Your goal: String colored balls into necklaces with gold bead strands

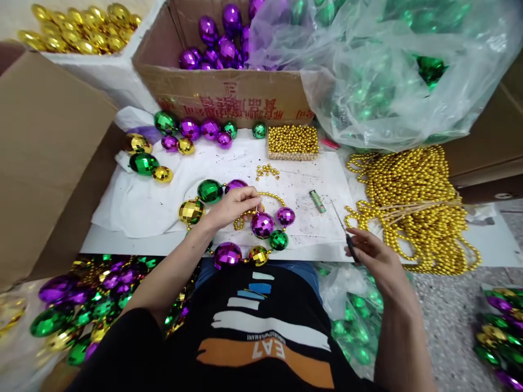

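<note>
My left hand (pixel 237 207) pinches the bead necklace by its cord, just above a shiny purple ball (pixel 262 225). The necklace is a loop of faceted balls: a green ball (pixel 210 191), a gold ball (pixel 192 211) and more purple ones, with a strand of small gold beads (pixel 272 195) at the back. Its front part hangs by the table edge, before my shirt. In my right hand (pixel 376 256), black-handled scissors (pixel 350 246) point away from me, their thin blades seemingly together. A small green lighter-like tube (pixel 317 201) lies between the hands.
Loose gold beads (pixel 267 172) lie before a small box of gold beads (pixel 293 141). Bundled gold bead strands (pixel 408 201) cover the right side. Behind stand a carton (pixel 229 95) of purple balls and a plastic bag (pixel 379 81) of green ones. A cardboard flap (pixel 53 158) rises left.
</note>
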Demonstrator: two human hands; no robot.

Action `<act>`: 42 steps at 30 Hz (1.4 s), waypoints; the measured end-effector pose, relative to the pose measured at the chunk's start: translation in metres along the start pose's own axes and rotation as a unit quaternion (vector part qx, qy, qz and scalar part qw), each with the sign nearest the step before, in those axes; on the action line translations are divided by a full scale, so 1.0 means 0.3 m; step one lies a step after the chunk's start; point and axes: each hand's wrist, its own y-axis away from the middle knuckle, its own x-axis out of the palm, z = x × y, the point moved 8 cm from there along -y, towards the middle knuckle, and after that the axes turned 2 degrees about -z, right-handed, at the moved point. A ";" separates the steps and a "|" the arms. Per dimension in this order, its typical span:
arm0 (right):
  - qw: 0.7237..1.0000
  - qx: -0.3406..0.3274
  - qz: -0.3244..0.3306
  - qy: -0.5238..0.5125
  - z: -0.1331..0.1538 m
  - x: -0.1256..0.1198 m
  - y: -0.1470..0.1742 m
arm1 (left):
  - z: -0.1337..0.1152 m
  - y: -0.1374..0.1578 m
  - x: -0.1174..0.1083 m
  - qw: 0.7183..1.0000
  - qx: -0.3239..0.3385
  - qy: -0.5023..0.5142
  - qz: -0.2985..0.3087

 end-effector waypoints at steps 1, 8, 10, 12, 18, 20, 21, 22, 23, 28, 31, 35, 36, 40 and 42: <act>0.997 -0.002 0.061 -0.049 0.030 0.046 0.025 | -0.001 -0.003 0.004 1.000 -0.006 -0.004 0.007; 0.941 -0.034 0.311 -0.129 0.297 0.334 0.037 | -0.025 -0.034 0.030 0.999 -0.033 0.005 0.035; 0.935 -0.039 0.331 -0.120 0.332 0.357 0.003 | -0.027 -0.039 0.034 0.998 -0.041 0.012 0.040; 0.930 -0.042 0.346 -0.114 0.351 0.368 -0.024 | -0.027 -0.043 0.036 0.998 -0.046 0.016 0.046; 0.918 0.003 0.370 -0.146 0.361 0.406 -0.043 | -0.023 -0.051 0.038 0.996 -0.068 -0.002 0.058; 0.917 0.009 0.367 -0.153 0.360 0.416 -0.042 | -0.023 -0.053 0.039 0.996 -0.068 -0.006 0.060; 0.918 0.009 0.366 -0.153 0.359 0.420 -0.042 | -0.023 -0.054 0.039 0.996 -0.067 -0.007 0.061; 0.918 0.009 0.365 -0.154 0.358 0.423 -0.042 | -0.024 -0.055 0.041 0.996 -0.067 -0.007 0.063; 0.918 0.008 0.365 -0.155 0.357 0.426 -0.042 | -0.024 -0.055 0.043 0.996 -0.067 -0.006 0.066; 0.917 -0.001 0.360 -0.170 0.360 0.432 -0.045 | -0.025 -0.055 0.053 0.995 -0.070 0.004 0.074; 0.916 -0.001 0.361 -0.177 0.365 0.435 -0.042 | -0.028 -0.053 0.053 0.995 -0.068 0.003 0.071; 0.917 -0.003 0.354 -0.185 0.365 0.435 -0.039 | -0.025 -0.048 0.050 0.995 -0.075 0.004 0.061; 0.917 -0.004 0.352 -0.186 0.364 0.436 -0.038 | -0.024 -0.047 0.050 0.995 -0.077 0.006 0.059; 0.923 -0.005 0.339 -0.183 0.357 0.437 -0.037 | -0.018 -0.046 0.051 0.995 -0.084 0.027 0.051; 0.926 -0.005 0.334 -0.174 0.351 0.428 -0.036 | -0.011 -0.048 0.048 0.994 -0.091 0.037 0.043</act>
